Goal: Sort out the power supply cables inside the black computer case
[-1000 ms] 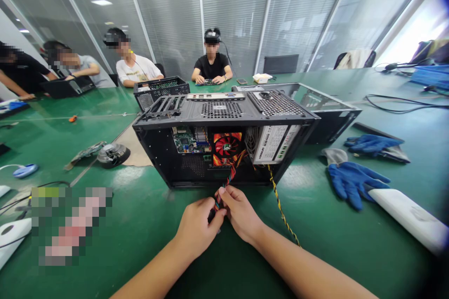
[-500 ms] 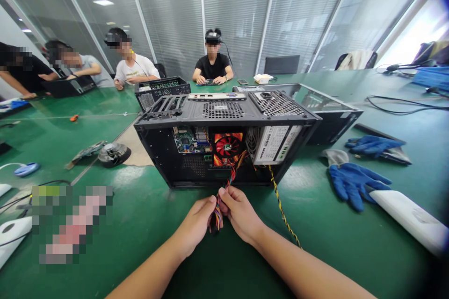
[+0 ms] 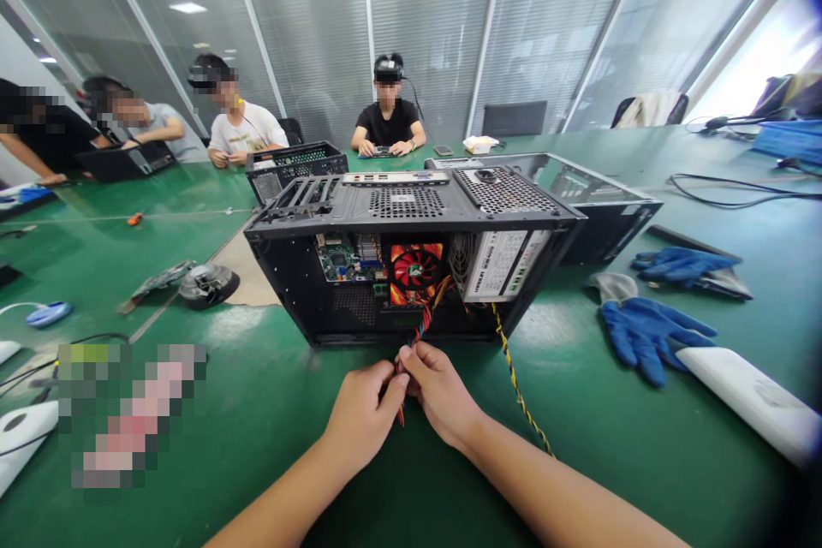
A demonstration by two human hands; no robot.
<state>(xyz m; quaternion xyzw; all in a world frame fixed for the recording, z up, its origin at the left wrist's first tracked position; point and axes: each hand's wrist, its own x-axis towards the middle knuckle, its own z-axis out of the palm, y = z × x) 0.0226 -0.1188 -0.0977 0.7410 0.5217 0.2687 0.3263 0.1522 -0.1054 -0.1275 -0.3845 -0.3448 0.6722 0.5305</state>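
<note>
In front of me an open black computer case point(image 3: 411, 210) lies with its vented back panel upward. Inside are a motherboard point(image 3: 343, 259), a red cooling fan point(image 3: 416, 272) and a white-labelled power supply point(image 3: 507, 265). A multicoloured cable bundle point(image 3: 422, 327) runs out of the case to my hands. My right hand point(image 3: 440, 390) pinches the bundle close to the case's lower edge. My left hand point(image 3: 367, 411) is closed on it right beside, thumb across the wires; most of the cable end is hidden behind the fingers. A yellow-black twisted cable point(image 3: 510, 368) hangs out on the right.
Blue gloves point(image 3: 648, 330) and a white device point(image 3: 751, 398) lie at right. Behind the case stand a second case frame point(image 3: 299, 167) and a panelled case point(image 3: 610, 223). A round metal-and-black part point(image 3: 206, 284) sits left. Several people work across the green table point(image 3: 257, 411).
My left hand has moved slightly up and right, its thumb closing over the bundle. The cable's lower end, visible before, is now mostly covered. My right hand stays nearly still.
</note>
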